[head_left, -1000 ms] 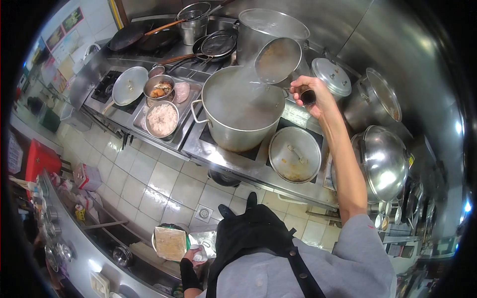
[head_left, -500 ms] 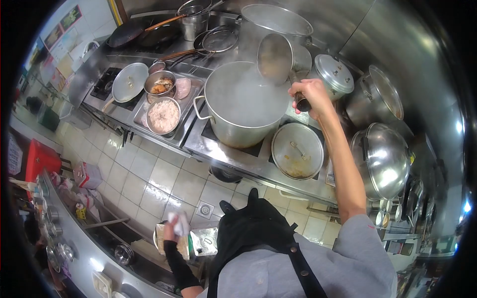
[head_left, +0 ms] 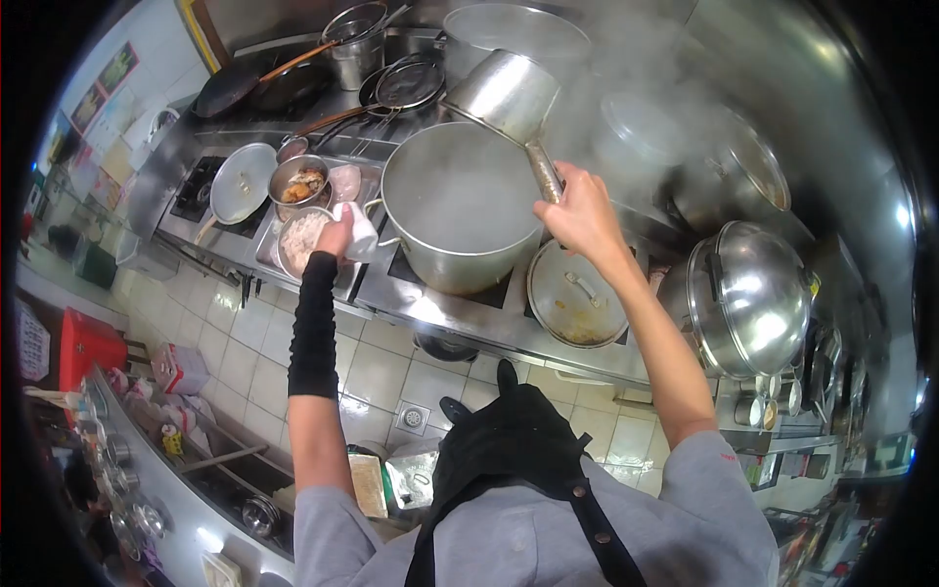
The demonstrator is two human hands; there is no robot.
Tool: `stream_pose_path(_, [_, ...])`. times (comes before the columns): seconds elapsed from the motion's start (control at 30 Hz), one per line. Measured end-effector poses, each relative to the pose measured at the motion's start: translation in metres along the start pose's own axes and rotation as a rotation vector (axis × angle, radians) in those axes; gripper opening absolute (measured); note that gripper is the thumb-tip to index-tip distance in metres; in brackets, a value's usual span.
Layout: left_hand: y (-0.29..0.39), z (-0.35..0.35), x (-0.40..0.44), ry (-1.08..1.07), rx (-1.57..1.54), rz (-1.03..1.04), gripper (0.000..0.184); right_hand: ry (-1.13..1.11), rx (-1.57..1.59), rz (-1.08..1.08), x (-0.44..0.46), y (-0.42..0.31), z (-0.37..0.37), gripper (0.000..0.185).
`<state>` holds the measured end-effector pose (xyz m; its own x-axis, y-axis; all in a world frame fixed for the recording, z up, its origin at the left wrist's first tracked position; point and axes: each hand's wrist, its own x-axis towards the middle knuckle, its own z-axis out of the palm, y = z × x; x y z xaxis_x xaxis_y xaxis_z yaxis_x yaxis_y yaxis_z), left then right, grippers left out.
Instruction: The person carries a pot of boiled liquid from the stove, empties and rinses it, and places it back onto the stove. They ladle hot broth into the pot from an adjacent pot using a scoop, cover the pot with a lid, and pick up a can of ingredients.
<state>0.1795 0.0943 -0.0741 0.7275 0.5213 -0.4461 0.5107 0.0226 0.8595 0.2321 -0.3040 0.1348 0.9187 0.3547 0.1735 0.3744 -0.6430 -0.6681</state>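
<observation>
Head view: the right hand (head_left: 577, 205) is clamped around the long handle of a silver-coloured cylindrical metal saucepan (head_left: 507, 95). The saucepan is tilted mouth-downward above the far rim of a large round metal stockpot (head_left: 455, 259); steam obscures the stockpot's contents. The left hand (head_left: 335, 240) grips a bunched white cloth (head_left: 360, 235) near the stockpot's left handle, beside a round metal bowl of pale food (head_left: 296, 240). Contact between cloth and stockpot handle cannot be determined.

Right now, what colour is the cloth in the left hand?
White; the cloth shows best in the head view.
</observation>
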Motion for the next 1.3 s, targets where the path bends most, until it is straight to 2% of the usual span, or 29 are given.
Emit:
stream_pose_path(0.07, [0.006,0.017,0.014,-0.081,-0.017,0.004,0.072,0.023,0.262,0.132,0.0,-0.001,-0.008,0.019])
stream_pose_path(0.17, [0.036,0.028,-0.026,-0.085,-0.026,0.075,0.065,0.061,0.717,0.267,0.012,0.009,-0.026,0.018])
stream_pose_path(0.2, [-0.002,0.021,0.027,-0.053,-0.045,0.175,0.051,0.073,0.879,0.304,0.017,0.016,-0.035,0.018])
stream_pose_path(0.23, [-0.007,0.024,0.022,0.006,-0.005,0.237,0.048,0.035,0.893,0.251,0.019,0.022,-0.049,0.018])
stream_pose_path(0.3, [0.001,0.043,-0.008,0.123,0.078,0.362,0.042,0.019,1.125,0.268,0.039,0.05,-0.068,0.013])
stream_pose_path(0.33, [0.003,0.054,-0.027,0.26,0.036,0.35,0.041,0.059,1.19,0.17,0.048,0.057,-0.076,0.013])
stream_pose_path(0.37, [-0.033,0.058,0.0,0.377,0.012,0.37,0.043,0.04,1.293,0.145,0.058,0.063,-0.085,0.012])
stream_pose_path(0.43, [-0.032,0.082,-0.031,0.503,-0.258,0.442,0.04,0.017,1.343,0.112,0.089,0.073,-0.097,0.012])
stream_pose_path(0.47, [-0.045,0.089,-0.03,0.629,-0.165,0.481,0.036,-0.003,1.295,0.076,0.106,0.077,-0.101,0.013])
stream_pose_path(0.5, [-0.037,0.099,-0.051,0.723,-0.105,0.35,0.035,-0.024,1.246,0.034,0.125,0.079,-0.105,0.013])
stream_pose_path(0.57, [-0.023,0.12,-0.081,0.918,-0.099,0.337,0.038,-0.073,1.107,-0.013,0.17,0.09,-0.115,0.017])
stream_pose_path(0.6, [-0.02,0.129,-0.095,0.957,-0.184,0.332,0.04,-0.102,1.013,-0.014,0.194,0.096,-0.12,0.022])
stream_pose_path(0.67, [-0.022,0.151,-0.108,1.026,-0.304,0.324,0.042,-0.073,0.644,0.035,0.241,0.072,-0.119,0.018])
stream_pose_path(0.73, [-0.035,0.169,-0.113,0.982,-0.303,0.261,0.04,0.062,0.304,-0.024,0.299,0.091,-0.104,0.03])
stream_pose_path(0.8, [-0.035,0.189,-0.121,0.925,-0.309,0.262,0.037,0.053,0.304,0.033,0.307,0.056,-0.092,0.031])
stream_pose_path(0.9, [-0.033,0.2,-0.128,0.84,-0.352,0.256,0.033,0.132,-0.161,-0.025,0.316,0.02,-0.08,0.021])
stream_pose_path(1.03, [-0.017,0.214,-0.135,0.745,-0.579,0.248,0.031,0.038,-0.244,-0.133,0.388,0.056,-0.07,0.026])
stream_pose_path(1.1, [-0.005,0.22,-0.14,0.723,-0.49,0.189,0.033,-0.011,-0.292,-0.19,0.42,0.071,-0.062,0.031])
stream_pose_path(1.17, [-0.018,0.218,-0.132,0.696,-0.45,0.224,0.034,0.107,-0.273,-0.2,0.415,0.072,-0.059,0.038])
stream_pose_path(1.23, [-0.022,0.216,-0.125,0.702,-0.577,0.303,0.034,0.101,-0.262,-0.158,0.421,0.08,-0.055,0.032])
stream_pose_path(1.3, [-0.023,0.209,-0.124,0.678,-0.575,0.288,0.034,0.067,-0.322,-0.159,0.429,0.087,-0.05,0.032])
